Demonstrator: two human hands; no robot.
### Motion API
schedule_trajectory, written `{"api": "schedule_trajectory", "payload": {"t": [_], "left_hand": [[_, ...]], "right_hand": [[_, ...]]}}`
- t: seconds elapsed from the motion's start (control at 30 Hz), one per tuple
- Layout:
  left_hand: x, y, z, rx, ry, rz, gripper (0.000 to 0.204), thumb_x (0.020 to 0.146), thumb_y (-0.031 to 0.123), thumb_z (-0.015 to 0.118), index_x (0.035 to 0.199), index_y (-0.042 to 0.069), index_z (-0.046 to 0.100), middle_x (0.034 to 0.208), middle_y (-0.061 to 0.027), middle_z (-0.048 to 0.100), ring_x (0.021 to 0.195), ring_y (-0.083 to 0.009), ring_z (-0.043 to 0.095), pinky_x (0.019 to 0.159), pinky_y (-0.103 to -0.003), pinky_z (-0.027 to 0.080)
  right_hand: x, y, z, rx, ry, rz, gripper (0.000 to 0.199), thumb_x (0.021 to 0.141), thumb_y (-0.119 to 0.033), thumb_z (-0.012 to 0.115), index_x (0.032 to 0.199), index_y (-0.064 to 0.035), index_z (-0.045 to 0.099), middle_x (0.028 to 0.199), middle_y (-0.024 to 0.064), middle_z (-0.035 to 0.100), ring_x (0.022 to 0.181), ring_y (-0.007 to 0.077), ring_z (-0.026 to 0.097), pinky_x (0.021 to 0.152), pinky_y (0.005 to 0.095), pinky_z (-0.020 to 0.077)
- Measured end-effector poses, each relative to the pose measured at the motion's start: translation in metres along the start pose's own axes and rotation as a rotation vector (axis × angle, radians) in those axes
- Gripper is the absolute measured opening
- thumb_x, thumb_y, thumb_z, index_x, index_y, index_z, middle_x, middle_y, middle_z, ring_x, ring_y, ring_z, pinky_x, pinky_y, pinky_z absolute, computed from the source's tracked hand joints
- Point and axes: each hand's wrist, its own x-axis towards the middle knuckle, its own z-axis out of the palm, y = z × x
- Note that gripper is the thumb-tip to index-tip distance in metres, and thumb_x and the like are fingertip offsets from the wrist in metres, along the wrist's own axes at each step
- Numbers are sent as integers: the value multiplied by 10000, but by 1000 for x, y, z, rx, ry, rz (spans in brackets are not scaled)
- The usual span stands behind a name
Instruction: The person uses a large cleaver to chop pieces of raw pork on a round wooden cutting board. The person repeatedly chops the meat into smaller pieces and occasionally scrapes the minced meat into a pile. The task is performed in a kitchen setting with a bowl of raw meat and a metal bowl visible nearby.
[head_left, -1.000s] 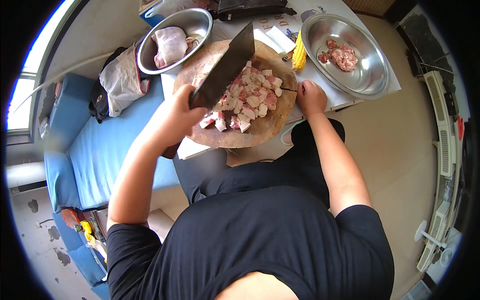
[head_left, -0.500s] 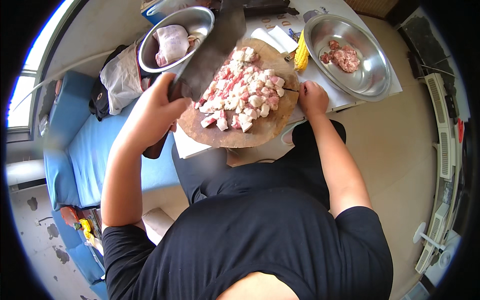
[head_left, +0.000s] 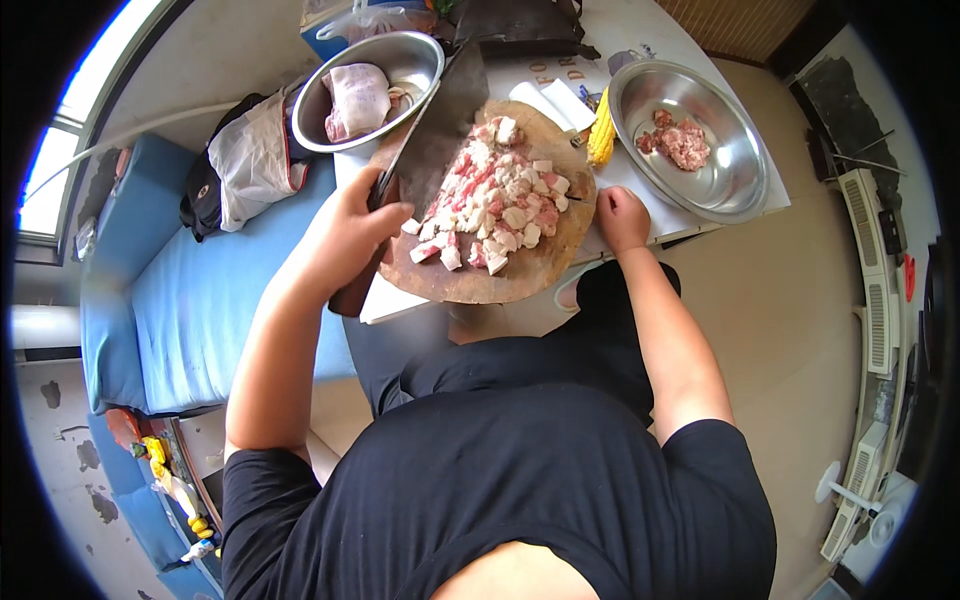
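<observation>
My left hand (head_left: 345, 232) grips the handle of a broad, dark-bladed cleaver (head_left: 452, 105). Its blade stands on edge along the left side of a pile of diced pink and white meat (head_left: 495, 205). Under the pile lies a round wooden chopping block (head_left: 535, 278) with a crack at its right rim. The blade hides the far left part of the block, and whether its edge touches the wood I cannot tell. Closed in a fist, my right hand (head_left: 622, 218) rests at the table's near edge, just right of the block, with nothing visible in it.
Behind the cleaver, a steel bowl (head_left: 420, 60) holds a large piece of meat (head_left: 358, 98). At right, a wider steel basin (head_left: 735, 190) contains minced meat (head_left: 682, 142). Yellow corn (head_left: 602, 135) and white paper (head_left: 555, 103) lie between. A blue sofa (head_left: 235, 300) stands left.
The cleaver has come down from above the meat to the pile's left side, my left hand moving slightly right and nearer me. My right hand remains beside the block. The whole view has shifted a little.
</observation>
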Motion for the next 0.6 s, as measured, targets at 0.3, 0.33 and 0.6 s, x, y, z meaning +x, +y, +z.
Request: {"api": "schedule_trajectory", "payload": {"t": [0.3,0.33,0.6], "left_hand": [[-45,-6,46,197,215,407,574,743,11,591,1288,39,412,990,-119,562,885,-177,566,805,-299,455],[-44,-6,55,309,297,502,580,732,5,589,1287,40,425,1064,-171,579,973,-242,597,847,-326,459],[-38,-22,74,352,171,765,631,712,113,672,1285,36,421,968,-163,589,854,-329,596,731,-393,488]], "right_hand": [[-24,-169,-97,975,-396,27,208,944,-160,503,1026,14,581,784,8,589,706,51,518,629,210,444],[-27,-194,-104,1036,-525,64,305,959,-234,495,1119,17,562,882,29,602,796,68,540,716,222,458],[-30,-220,-89,1345,-577,457,277,953,-189,417,1047,24,568,958,100,625,875,169,605,814,305,485]]}}
